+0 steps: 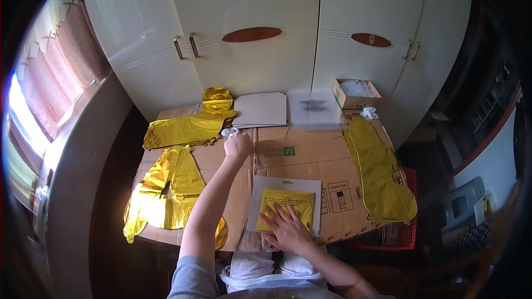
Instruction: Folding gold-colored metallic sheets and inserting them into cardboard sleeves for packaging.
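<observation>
Far forward the bare left forearm was stretched, its elbow almost straightened, the upper arm covered by a short grey fabric sleeve! At its end the bare left hand was bunched, fingers curled tightly in. And lower, nearer the body, the bare right forearm was slanted in from the right, its bare right hand laid palm down, fingers fanned, thumb pointed leftward!
</observation>
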Demonstrator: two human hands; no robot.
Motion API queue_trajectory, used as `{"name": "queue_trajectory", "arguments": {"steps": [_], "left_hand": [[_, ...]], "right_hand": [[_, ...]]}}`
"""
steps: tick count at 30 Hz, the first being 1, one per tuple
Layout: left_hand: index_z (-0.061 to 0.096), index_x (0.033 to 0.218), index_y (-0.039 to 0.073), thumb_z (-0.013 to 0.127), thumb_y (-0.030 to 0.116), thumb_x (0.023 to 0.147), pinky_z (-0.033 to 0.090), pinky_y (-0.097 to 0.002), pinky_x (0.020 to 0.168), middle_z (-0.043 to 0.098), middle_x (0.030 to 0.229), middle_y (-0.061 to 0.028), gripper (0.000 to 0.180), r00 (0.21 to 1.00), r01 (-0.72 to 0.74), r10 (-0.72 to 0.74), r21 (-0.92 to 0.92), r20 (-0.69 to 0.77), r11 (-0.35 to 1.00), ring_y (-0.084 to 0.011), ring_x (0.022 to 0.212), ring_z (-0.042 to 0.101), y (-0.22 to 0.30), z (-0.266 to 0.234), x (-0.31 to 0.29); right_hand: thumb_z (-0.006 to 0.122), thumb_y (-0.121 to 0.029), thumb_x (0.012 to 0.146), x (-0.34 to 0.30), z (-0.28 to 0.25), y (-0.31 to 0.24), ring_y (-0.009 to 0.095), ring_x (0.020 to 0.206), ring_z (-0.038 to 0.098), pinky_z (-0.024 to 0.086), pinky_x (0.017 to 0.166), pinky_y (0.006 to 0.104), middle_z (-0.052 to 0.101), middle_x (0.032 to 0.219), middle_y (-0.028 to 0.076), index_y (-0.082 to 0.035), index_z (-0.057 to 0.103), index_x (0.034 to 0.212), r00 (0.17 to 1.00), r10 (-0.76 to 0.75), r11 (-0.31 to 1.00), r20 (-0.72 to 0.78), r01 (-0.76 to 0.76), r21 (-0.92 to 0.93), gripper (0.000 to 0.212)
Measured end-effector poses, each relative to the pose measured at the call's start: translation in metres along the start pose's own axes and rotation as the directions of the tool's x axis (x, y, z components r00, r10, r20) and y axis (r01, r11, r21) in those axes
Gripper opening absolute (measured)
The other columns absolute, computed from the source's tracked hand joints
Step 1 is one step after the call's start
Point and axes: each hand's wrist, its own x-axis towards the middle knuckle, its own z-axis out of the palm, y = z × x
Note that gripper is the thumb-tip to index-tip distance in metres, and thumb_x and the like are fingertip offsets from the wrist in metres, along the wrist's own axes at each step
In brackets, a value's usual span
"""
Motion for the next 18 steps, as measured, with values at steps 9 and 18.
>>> {"name": "queue_trajectory", "arguments": {"steps": [9, 18], "left_hand": [[0.074, 0.084, 0.006, 0.055, 0.018, 0.089, 0.059, -0.0393, 0.066, 0.073, 0.09, -0.0154, 0.023, 0.994, -0.009, 0.016, 0.067, -0.109, 0.998, -0.03, 0.081, 0.073, -0.003, 0.024, 0.005], [0.073, 0.074, 0.011, 0.062, 0.016, 0.079, 0.057, -0.039, 0.059, 0.072, 0.077, -0.0119, 0.013, 0.972, -0.066, 0.077, 0.055, -0.222, 0.996, -0.0286, 0.072, 0.072, -0.011, 0.003, -0.027]], "right_hand": [[0.051, -0.046, 0.094, 0.001, 0.003, 0.0, 0.034, 0.14, 0.036, 0.021, 0.115, 0.0566, 0.045, 0.147, 0.015, -0.015, 0.042, 0.146, 0.999, -0.031, 1.0, -0.025, 0.031, -0.004, 0.06], [0.058, -0.039, 0.092, 0.006, 0.003, 0.0, 0.037, 0.137, 0.039, 0.024, 0.113, 0.0579, 0.048, 0.143, 0.018, -0.001, 0.051, 0.125, 0.995, -0.031, 0.995, -0.1, 0.04, 0.095, 0.051]]}}
